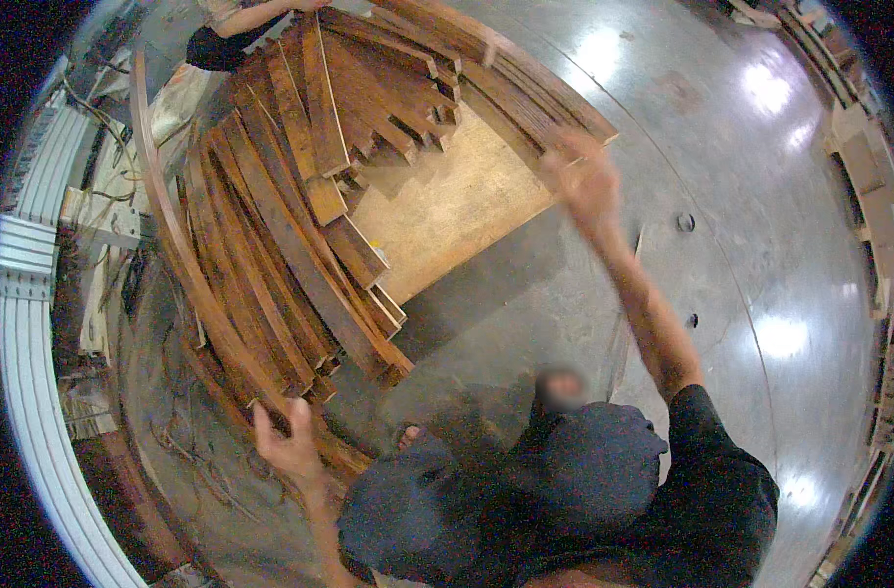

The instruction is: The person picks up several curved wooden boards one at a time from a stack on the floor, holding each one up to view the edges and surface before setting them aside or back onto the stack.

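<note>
Long brown wood strips point(261, 225) lie in a loose fanned stack on my left. A separate long strip point(163, 196) curves along its outer side. My left hand point(290, 446) is by the near ends of these strips, thumb and finger spread apart, with nothing visible between them. With my arm stretched forward, my right hand point(584, 181) is at the near end of another group of brown strips point(535, 88) on the right. Motion smears its fingers, so I cannot tell whether it touches or grips one. A pale wooden board point(457, 206) lies between the two groups, partly covered by strips.
At the far left, another person's arm point(256, 18) reaches to the far ends of the strips. White ribbed metal profiles point(30, 323) run along the left side. Grey concrete floor point(701, 167) stretches to the right, with small dark round items point(685, 222) on it.
</note>
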`<state>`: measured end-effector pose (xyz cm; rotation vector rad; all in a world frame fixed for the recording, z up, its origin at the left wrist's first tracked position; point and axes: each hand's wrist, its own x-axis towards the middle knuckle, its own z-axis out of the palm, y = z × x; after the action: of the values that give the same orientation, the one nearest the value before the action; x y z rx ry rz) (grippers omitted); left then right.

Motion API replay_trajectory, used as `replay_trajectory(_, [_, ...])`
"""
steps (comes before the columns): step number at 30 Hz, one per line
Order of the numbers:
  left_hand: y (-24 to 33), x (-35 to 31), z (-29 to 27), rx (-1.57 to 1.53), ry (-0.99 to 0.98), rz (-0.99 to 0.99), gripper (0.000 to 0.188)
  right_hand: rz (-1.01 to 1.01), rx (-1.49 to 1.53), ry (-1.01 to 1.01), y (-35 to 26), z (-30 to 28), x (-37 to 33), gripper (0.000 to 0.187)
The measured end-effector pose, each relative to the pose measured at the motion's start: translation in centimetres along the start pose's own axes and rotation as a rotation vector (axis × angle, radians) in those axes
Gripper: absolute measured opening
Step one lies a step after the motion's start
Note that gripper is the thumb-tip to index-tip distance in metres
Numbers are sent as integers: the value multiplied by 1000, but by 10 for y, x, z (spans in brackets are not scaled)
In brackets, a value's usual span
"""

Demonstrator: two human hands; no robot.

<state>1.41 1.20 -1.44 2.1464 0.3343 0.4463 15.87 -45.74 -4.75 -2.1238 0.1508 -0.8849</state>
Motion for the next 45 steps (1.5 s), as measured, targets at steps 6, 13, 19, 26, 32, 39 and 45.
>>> replay_trajectory(6, [0,59,20,-90,-61,-226,75,632,-43,-348,190,-35,113,82])
replay_trajectory(13, [-27,92,56,139,-85,-372,93,555,-66,-331,200,-35,79,71])
replay_trajectory(19, [-30,108,84,284,-195,-299,86,4,-391,-297,177,25,59,61])
replay_trajectory(26, [-27,97,96,572,-165,-58,73,94,-520,-482,170,35,78,55])
replay_trajectory(32, [-24,94,76,560,-8,321,53,473,-275,-607,170,16,81,57])
replay_trajectory(39, [87,67,156,-131,-518,181,52,643,196,-325,73,-30,-55,34])
replay_trajectory(45, [146,13,250,-150,-1000,11,39,457,578,-253,-81,38,-184,49])
